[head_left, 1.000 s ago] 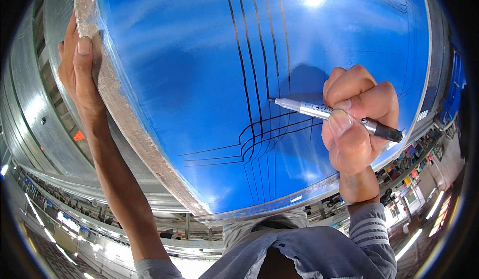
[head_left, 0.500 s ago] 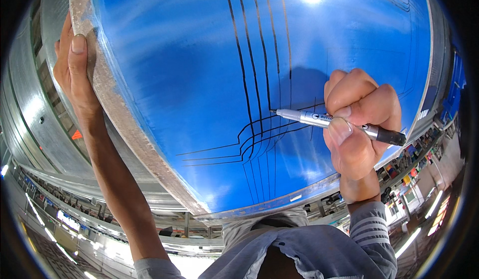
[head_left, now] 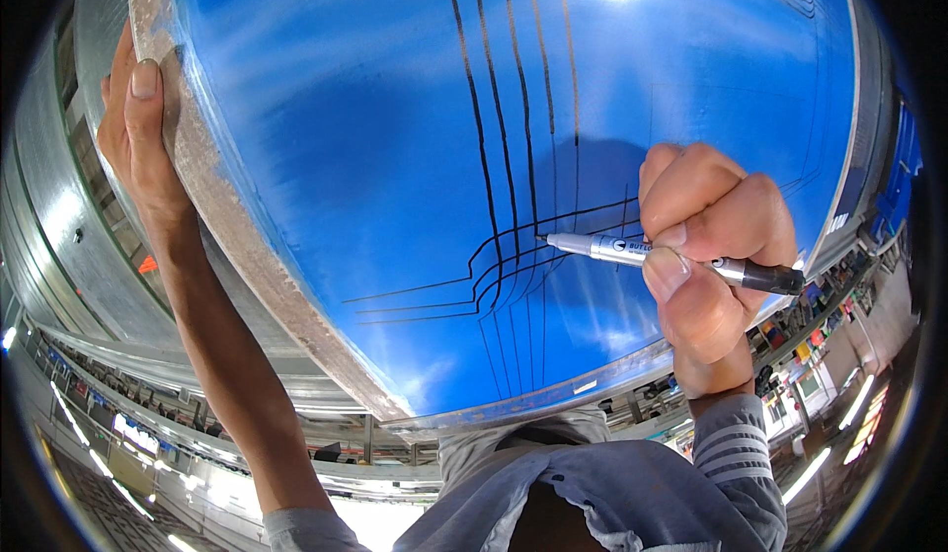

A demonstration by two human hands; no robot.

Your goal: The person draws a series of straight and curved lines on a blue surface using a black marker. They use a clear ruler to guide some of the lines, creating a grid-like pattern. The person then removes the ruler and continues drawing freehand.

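Though tilted, marker (head_left: 591,246) apparently against blue panel (head_left: 346,157).

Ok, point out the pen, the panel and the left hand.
Pen (head_left: 597,246), head view: silver barrel.
Panel (head_left: 385,147), head view: bare blue face.
Left hand (head_left: 143,149), head view: near the thumb's base.

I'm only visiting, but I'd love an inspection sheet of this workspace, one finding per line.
Surface: blue panel with dark lines and a worn edge.
Job's things: silver-and-black marker, tip at the lines.
Clutter: coloured items in the background, too small to identify.
Left hand: holds the worn edge.
Right hand: closed around the marker.
Cables: nothing seen.
Surroundings: grey metal surface at left, bright lamps at lower right.
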